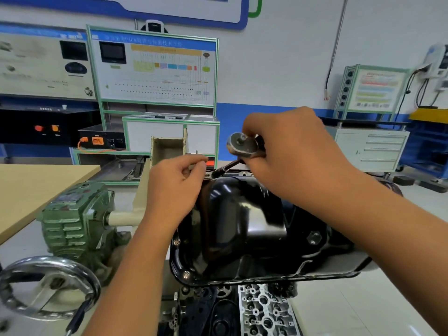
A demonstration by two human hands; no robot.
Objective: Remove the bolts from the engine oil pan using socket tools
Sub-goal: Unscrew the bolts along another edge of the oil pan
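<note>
A glossy black oil pan (242,226) sits upside down on an engine in the middle of the view. Bolts (177,242) show on its near-left flange, another (186,275) at the front corner. My right hand (291,151) grips a ratchet (241,144) by the head; its dark extension and socket (224,169) slant down to the pan's far flange. My left hand (177,187) hovers at the far-left edge of the pan, thumb and fingertips pinched together beside the socket; whether they hold a bolt is hidden.
A green gearbox (75,221) with a chrome handwheel (48,287) stands left of the engine. A wooden table (31,190) lies further left. Training panels (155,69) and a grey drawer cabinet (373,149) line the back wall. The cylinder head (266,311) shows below the pan.
</note>
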